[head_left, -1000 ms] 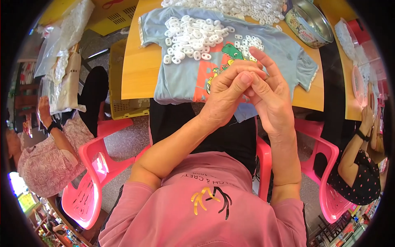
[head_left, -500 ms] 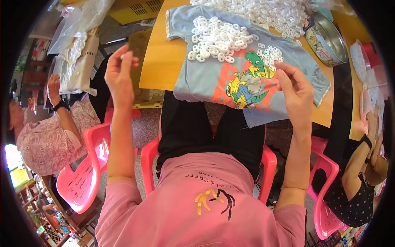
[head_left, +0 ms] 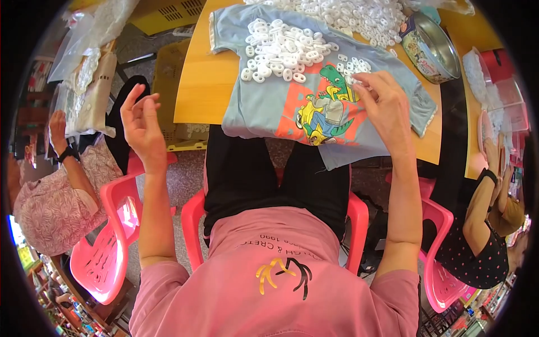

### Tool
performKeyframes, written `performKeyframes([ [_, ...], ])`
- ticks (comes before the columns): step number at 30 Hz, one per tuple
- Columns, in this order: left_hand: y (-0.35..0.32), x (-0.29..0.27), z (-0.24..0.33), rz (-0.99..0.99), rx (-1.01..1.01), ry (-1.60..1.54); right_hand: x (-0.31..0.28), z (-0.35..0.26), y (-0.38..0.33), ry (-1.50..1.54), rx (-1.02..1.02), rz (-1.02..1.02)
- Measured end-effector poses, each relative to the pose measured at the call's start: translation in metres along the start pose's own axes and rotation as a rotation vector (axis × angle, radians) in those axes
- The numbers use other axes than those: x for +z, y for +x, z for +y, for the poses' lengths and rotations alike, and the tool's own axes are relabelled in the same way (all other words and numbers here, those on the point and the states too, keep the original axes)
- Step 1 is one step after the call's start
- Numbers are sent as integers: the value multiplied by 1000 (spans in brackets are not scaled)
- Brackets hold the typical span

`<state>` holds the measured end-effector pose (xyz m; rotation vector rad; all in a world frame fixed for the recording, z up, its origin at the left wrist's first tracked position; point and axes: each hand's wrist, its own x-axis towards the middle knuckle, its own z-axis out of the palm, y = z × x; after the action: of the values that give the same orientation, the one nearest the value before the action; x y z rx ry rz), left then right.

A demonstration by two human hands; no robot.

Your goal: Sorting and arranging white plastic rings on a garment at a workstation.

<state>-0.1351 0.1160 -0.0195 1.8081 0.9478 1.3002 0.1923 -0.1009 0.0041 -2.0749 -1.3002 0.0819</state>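
A light blue T-shirt (head_left: 247,109) with a cartoon dinosaur print lies over the table's near edge. On it sits a heap of small white plastic pieces with two holes (head_left: 283,50). A smaller cluster of the same pieces (head_left: 353,66) lies to the right, by the dinosaur's head. My right hand (head_left: 387,109) reaches to this cluster, thumb and forefinger pinched at its edge on a white two-hole piece, partly hidden by the fingertips. Off the table's left side, my left hand (head_left: 143,126) is raised, its fingers loosely apart, with nothing visible in it.
More white pieces (head_left: 348,19) are piled at the table's far side. A round metal tin (head_left: 429,48) stands at the right. Yellow crates (head_left: 171,73) are to the left. Pink chairs (head_left: 115,253) flank me, and people sit on both sides.
My right hand has moved left and in to the small cluster. My left hand has dropped a little, its fingers looser. The whole view has shifted slightly.
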Motion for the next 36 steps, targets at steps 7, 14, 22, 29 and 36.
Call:
performKeyframes([
  [7,-29,72,60,-309,205,-235,7,-1,7,-238,-180,32],
  [14,-46,135,84,-543,124,-408,2,0,6,-286,-116,8],
  [22,-51,178,87,-689,-188,-597,-5,8,9,-173,-48,3],
  [29,-44,199,98,-793,-598,-803,-9,-3,-7,219,-119,133],
  [36,-52,214,102,-794,-635,-858,-9,2,-20,151,-338,303],
])
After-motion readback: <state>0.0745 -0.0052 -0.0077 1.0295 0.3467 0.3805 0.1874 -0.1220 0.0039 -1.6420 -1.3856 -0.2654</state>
